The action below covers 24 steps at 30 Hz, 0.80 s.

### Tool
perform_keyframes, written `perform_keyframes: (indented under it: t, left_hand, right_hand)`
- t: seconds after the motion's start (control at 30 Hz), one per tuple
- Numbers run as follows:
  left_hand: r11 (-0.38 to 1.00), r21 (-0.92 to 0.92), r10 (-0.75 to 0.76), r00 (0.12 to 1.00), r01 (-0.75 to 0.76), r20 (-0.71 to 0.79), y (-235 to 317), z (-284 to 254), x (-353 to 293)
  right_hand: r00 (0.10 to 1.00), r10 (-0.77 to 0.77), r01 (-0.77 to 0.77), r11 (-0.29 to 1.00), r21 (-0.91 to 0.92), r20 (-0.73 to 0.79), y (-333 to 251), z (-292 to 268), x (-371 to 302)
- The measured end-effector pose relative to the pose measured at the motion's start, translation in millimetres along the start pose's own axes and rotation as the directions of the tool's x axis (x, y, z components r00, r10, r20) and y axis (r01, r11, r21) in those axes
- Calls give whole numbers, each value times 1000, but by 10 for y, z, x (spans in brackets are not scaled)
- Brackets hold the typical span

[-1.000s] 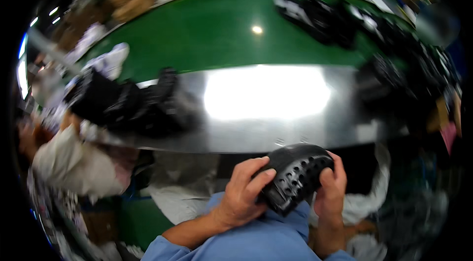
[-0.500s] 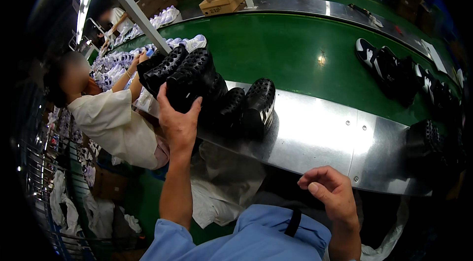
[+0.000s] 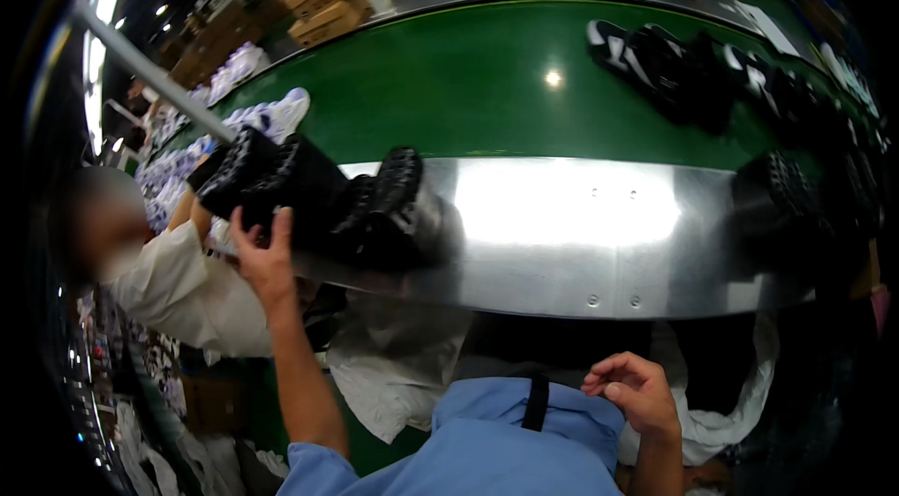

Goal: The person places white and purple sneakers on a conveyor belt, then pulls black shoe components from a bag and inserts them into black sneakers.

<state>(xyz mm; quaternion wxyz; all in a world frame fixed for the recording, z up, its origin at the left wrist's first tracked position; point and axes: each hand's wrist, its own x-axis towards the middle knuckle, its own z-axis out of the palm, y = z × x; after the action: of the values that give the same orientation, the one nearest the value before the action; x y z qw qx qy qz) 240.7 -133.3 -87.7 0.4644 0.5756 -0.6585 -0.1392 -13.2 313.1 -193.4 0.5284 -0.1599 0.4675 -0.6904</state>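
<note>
At the left end of the metal ledge stands a tight group of black shoes (image 3: 314, 182) with knobbed soles showing, blurred by motion. My left hand (image 3: 266, 262) reaches up to the near side of the leftmost ones. Its thumb and fingers are spread at the lower edge of a shoe, and whether they touch it is hard to tell. A black shoe with a pale side stripe (image 3: 398, 192) stands at the right of this group. Low in front of my blue shirt, my right hand (image 3: 639, 393) hovers with loosely curled fingers, thumb apart, nothing visible in it.
Beyond the metal ledge (image 3: 524, 252) runs a green belt (image 3: 449, 74). Black-and-white shoes (image 3: 646, 65) lie on its right part; another dark shoe (image 3: 782, 196) stands at the ledge's right end. A person in a cream shirt (image 3: 201, 295) works close at left, beside white-and-purple shoes (image 3: 272, 117).
The view has swung, so the scene sits further left. My left hand's fingers have spread and slid down from the shoe's heel. My right hand stays low and curled.
</note>
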Motion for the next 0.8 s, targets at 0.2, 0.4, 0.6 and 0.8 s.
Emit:
perform_keyframes:
  t: [0.2, 0.4, 0.6, 0.8]
  left_hand:
    - [859, -81, 451, 822, -506, -346, 151, -239, -119]
    - [403, -719, 914, 200, -566, 354, 1718, 502, -2520]
    - [-182, -960, 808, -589, -213, -22, 2381, 1481, -3746]
    - [-456, -889, 342, -930, -40, -134, 2864, 2377, -3909]
  right_hand:
    - [934, 18, 4, 998, 61, -357, 203, -440, -628]
    - [187, -555, -434, 694, -575, -811, 1367, -2228, -1198]
    - [433, 459, -897, 139, -419, -776, 2446, -2772, -1516]
    - [543, -143, -634, 577, -515, -828, 1797, -3344, -1729]
